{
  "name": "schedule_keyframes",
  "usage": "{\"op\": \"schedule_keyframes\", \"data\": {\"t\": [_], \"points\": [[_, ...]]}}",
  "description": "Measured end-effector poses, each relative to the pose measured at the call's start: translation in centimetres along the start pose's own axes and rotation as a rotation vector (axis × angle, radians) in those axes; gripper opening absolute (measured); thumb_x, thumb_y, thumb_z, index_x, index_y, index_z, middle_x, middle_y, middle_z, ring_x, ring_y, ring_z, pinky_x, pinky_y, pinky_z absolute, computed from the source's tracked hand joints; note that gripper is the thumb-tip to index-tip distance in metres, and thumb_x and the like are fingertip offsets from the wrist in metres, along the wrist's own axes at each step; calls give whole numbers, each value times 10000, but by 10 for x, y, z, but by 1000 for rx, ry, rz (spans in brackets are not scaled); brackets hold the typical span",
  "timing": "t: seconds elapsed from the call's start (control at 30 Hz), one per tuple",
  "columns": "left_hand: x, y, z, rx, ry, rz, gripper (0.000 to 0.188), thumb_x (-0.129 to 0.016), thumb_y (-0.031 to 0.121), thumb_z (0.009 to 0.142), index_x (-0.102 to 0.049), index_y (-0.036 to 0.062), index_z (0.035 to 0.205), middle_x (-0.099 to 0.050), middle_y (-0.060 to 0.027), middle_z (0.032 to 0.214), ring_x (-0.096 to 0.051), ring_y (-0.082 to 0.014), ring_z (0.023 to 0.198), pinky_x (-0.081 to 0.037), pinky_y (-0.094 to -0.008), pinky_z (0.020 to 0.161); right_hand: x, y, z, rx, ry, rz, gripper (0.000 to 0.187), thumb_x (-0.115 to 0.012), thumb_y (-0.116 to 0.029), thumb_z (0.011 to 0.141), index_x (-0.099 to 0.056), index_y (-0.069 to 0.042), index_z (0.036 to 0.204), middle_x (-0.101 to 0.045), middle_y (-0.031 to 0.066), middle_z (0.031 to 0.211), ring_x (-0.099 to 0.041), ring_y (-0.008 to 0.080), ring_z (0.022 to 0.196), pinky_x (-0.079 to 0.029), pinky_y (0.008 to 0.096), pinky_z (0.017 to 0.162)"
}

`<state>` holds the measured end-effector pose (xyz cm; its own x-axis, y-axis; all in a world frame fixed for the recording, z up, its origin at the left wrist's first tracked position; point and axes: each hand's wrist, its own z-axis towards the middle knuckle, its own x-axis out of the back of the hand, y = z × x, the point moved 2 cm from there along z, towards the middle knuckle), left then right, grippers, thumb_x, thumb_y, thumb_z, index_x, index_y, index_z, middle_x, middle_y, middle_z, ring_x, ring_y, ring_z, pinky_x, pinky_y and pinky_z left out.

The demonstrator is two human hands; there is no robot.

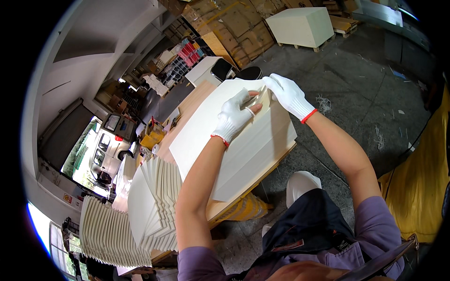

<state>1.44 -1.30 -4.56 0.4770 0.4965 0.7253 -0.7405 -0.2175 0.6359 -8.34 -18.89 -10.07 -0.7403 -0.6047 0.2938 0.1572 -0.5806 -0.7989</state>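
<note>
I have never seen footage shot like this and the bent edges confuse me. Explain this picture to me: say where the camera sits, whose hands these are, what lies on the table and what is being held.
There is no machine here. The one picture comes from a wide fisheye camera worn on a person's head, looking down, so straight edges curve near the rim. The two bare forearms rising from the lower edge are that person's own, both hands in white gloves with red cuffs. The left hand and the right hand pinch up a few top sheets at the far end of a thick stack of cream paper. The stack rests on a wooden table. At the lower left lie fanned bundles of paper. Beyond are cardboard boxes and a grey floor.
</note>
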Motion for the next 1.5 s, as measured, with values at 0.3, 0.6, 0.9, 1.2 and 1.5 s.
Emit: {"op": "schedule_keyframes", "data": {"t": [0.3, 0.6, 0.9, 1.2, 1.5], "points": [[3, 4, -2, -60, 53, 90, 375, -730, 194, 962, -683, 152, 1332, -748, -163, 1086, -702, -241, 1014, -539, -352, 922, -1, -1, 0, 36, 19, -21, 597, -404, -602, 1068, -609, -44, 1014, -672, 218, 978, -640, 437, 972, -476, 486, 832], [-1, 8, -2, -8, -3, 136, 349, -757, 178, 953, -706, 82, 1285, -662, 1, 864, -574, -76, 804, -489, -275, 729, -4, 6, 0, 33, 27, 8, 599, -407, -600, 1070, -614, -39, 1042, -678, 217, 1018, -640, 436, 996, -481, 482, 850], [1, 13, -4, 9, 28, 172, 293, -657, 203, 1006, -702, 136, 1288, -699, -77, 944, -628, -158, 917, -508, -319, 871, -3, 5, 0, 17, 18, 7, 560, -434, -574, 1075, -596, -41, 1023, -663, 208, 957, -630, 441, 947, -478, 478, 817], [0, 14, -4, -22, 6, 250, 342, -756, 276, 951, -709, 124, 1253, -703, -77, 948, -635, -155, 888, -519, -325, 833, -5, 9, 0, 33, 38, 18, 555, -443, -571, 1071, -596, -40, 1027, -665, 213, 977, -631, 439, 951, -483, 472, 822], [2, 17, -5, 14, -2, 252, 308, -634, 304, 1015, -691, 216, 1304, -769, -152, 1081, -739, -286, 986, -550, -368, 881, -2, 3, -2, -28, 2, 4, 551, -445, -584, 1069, -591, -56, 1011, -656, 180, 900, -640, 384, 874, -485, 451, 805]]}}
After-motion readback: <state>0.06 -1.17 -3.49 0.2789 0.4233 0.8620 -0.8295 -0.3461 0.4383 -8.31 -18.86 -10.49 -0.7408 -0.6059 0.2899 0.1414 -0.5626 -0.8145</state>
